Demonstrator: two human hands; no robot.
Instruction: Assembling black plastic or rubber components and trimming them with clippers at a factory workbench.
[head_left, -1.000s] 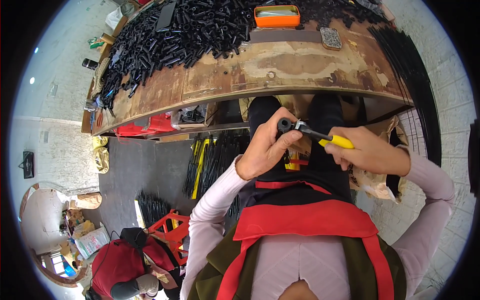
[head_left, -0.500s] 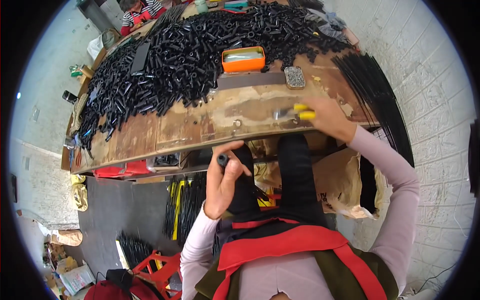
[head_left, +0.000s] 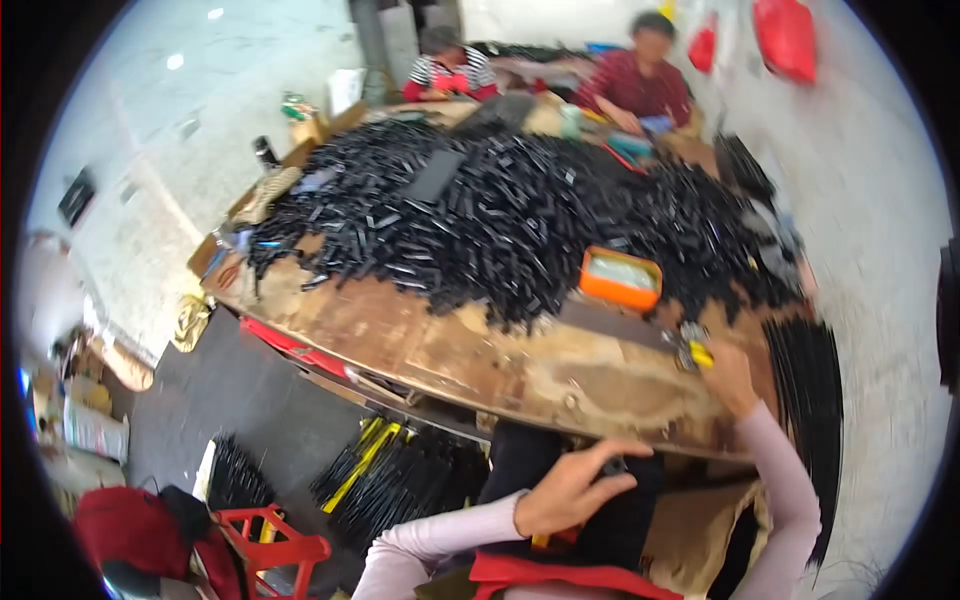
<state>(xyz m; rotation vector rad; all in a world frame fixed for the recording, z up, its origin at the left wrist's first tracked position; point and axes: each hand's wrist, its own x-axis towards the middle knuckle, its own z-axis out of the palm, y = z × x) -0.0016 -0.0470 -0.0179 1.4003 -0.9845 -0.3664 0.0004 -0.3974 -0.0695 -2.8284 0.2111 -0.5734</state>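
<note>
My right hand is closed round yellow-handled pliers, blurred by motion. The pliers' metal jaws are over a small tin of tiny grey pieces, at the right of the table; whether they touch the pieces I cannot tell. In front of the table edge, my left hand holds a short black tube between thumb and fingers. Most of the tube is hidden by the hand. Just left of the tin lies a dark flat strip, with an orange box behind it.
A broad pile of black tubes covers the back of the wooden table. Long black rods lie at the right edge, others below the table. Two people sit at the far side. A red stool stands lower left.
The head view has swung up and left, bringing a second person into sight. My right hand has carried the pliers over to the tin. My left hand still holds the black tube.
</note>
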